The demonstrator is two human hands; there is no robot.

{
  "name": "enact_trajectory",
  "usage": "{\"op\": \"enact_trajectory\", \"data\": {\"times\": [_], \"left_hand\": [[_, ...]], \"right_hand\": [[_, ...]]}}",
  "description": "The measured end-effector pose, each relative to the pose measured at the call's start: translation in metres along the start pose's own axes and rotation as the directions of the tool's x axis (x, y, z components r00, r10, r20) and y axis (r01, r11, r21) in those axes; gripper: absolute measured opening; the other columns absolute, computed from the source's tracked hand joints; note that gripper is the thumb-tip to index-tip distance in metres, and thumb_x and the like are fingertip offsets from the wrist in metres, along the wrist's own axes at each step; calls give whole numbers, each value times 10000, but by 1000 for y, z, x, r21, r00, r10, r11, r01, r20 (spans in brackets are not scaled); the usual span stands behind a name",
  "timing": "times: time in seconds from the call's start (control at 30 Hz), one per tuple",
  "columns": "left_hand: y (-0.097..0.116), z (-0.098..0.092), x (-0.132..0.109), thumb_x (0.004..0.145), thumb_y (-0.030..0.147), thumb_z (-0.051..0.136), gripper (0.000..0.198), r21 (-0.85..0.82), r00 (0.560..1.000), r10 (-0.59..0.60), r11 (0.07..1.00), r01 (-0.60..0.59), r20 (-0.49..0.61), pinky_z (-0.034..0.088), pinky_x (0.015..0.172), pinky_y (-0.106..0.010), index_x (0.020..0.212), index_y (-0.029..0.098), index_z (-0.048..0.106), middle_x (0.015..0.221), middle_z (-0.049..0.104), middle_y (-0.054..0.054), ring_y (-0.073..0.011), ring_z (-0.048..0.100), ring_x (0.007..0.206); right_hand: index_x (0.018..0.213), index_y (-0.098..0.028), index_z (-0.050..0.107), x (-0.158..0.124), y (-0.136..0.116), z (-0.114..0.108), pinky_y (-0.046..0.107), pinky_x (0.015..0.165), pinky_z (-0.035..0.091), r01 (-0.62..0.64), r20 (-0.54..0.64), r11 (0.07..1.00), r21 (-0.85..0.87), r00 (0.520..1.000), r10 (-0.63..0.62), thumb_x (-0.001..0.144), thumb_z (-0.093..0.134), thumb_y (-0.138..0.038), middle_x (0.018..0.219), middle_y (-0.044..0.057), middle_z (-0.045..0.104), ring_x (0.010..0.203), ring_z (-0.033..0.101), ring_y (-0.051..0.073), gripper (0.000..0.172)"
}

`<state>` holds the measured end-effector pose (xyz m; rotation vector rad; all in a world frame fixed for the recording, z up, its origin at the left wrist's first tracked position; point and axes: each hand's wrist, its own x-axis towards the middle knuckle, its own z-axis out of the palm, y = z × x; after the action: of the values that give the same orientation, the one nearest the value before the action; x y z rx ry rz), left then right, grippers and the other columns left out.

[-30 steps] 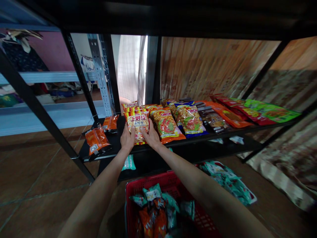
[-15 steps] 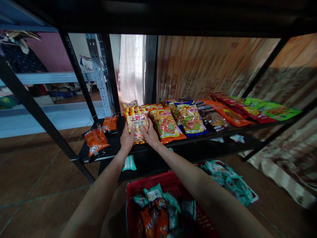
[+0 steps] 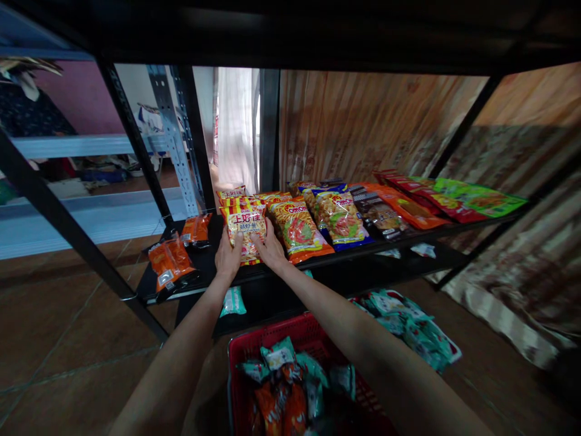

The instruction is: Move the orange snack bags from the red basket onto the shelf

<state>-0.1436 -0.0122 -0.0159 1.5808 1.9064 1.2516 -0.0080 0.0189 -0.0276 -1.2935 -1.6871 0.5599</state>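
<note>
A red and yellow bag of prawn crackers (image 3: 246, 225) stands leaning at the front of the black shelf (image 3: 218, 261). My left hand (image 3: 227, 254) grips its left side, and my right hand (image 3: 271, 247) grips its right side, thumbs across the front. Similar bags (image 3: 232, 192) stand right behind it. Close to my right hand leans an orange noodle snack bag (image 3: 297, 229), with a blue snack bag (image 3: 341, 217) beyond it. Left of my left hand lie two orange snack packets (image 3: 170, 263).
Brown, orange, red and green packets (image 3: 481, 197) line the shelf's right part. Below my arms sits a red basket (image 3: 272, 334) of teal and orange packets; another basket (image 3: 447, 346) stands to its right. Dark shelf posts (image 3: 136, 136) frame the left side.
The view has shifted slightly, so most of the shelf appears a little further left. Both hands keep their hold on the prawn cracker bag, which stays in the same place on the shelf.
</note>
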Motion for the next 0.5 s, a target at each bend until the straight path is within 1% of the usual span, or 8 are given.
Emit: {"op": "enact_trajectory", "data": {"times": [0.17, 0.27, 0.43, 0.5], "left_hand": [[2, 0, -3, 912, 523, 296, 659, 31, 1000, 0, 1000, 1, -27, 368, 1037, -384, 1460, 159, 270, 1423, 448, -133, -262, 448, 1288], [3, -1, -6, 912, 512, 301, 658, 49, 999, -2, 999, 5, -44, 381, 1021, -408, 1466, 160, 254, 1419, 451, -140, -278, 467, 1270], [3, 0, -7, 907, 487, 330, 639, 56, 998, 23, 998, -20, -66, 405, 995, -425, 1448, 147, 293, 1384, 487, -158, -297, 497, 1237], [2, 1, -5, 901, 472, 356, 645, 41, 997, 48, 998, -46, -68, 373, 1031, -426, 1444, 129, 295, 1416, 447, -163, -293, 457, 1274]], "right_hand": [[1475, -107, 135, -1, 1, 0, 463, 1095, 302, 37, -25, 999, -16, 999, -37, 836, 461, -544, 1480, 180, 333, 1341, 374, 288, 840], [1476, -93, 137, -3, 2, 0, 462, 1107, 284, 45, -30, 998, -38, 998, -46, 839, 454, -549, 1490, 187, 311, 1359, 345, 286, 845], [1479, -89, 134, -8, 1, -2, 443, 1103, 298, 44, -6, 996, -74, 999, -44, 847, 450, -539, 1488, 179, 322, 1348, 365, 285, 838], [1482, -105, 131, -8, 0, -3, 457, 1090, 313, 18, 3, 996, -85, 1000, -18, 853, 440, -544, 1472, 171, 354, 1331, 391, 291, 827]]}}
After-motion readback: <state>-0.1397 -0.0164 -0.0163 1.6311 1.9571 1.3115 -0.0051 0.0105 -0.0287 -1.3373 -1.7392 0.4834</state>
